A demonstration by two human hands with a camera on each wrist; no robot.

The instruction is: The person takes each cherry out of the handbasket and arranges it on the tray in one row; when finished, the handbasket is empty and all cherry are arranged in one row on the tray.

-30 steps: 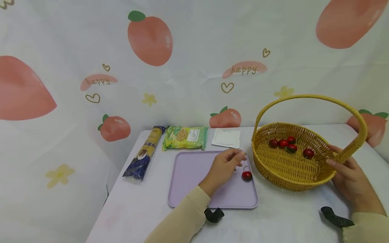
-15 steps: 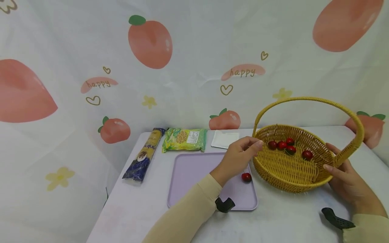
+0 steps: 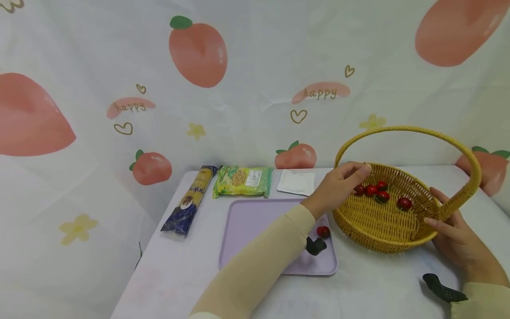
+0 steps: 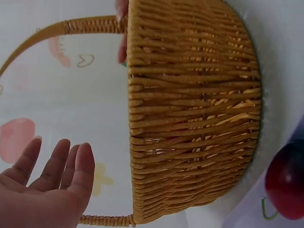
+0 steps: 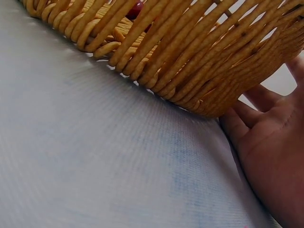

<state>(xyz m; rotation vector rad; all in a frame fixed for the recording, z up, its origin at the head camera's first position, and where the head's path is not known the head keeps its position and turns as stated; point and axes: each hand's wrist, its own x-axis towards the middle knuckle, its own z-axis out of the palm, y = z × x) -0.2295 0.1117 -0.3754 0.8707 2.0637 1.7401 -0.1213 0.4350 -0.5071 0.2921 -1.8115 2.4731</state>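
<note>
In the head view, my left hand (image 3: 338, 184) is above the left rim of a yellow wicker basket (image 3: 378, 226), fingers loosely bent. The left wrist view shows this hand (image 4: 54, 185) beside the basket's handle, and I see nothing in its fingers. My right hand (image 3: 458, 235) grips the basket's right rim at the handle's foot, thumb over the edge and fingers outside. Several dark red cherries (image 3: 404, 203) lie in the basket. One more cherry (image 3: 323, 231) with a stem rests on the right side of a lilac tray (image 3: 251, 230).
Behind the tray lie a green-yellow packet (image 3: 242, 181) and a flat white packet (image 3: 296, 182). A long blue-gold pasta bag (image 3: 191, 199) lies to its left. A printed cloth (image 3: 239, 124) hangs behind the table.
My left hand has moved from over the tray, rightward and away from me, to above the basket's left rim. The right hand keeps its grip on the basket.
</note>
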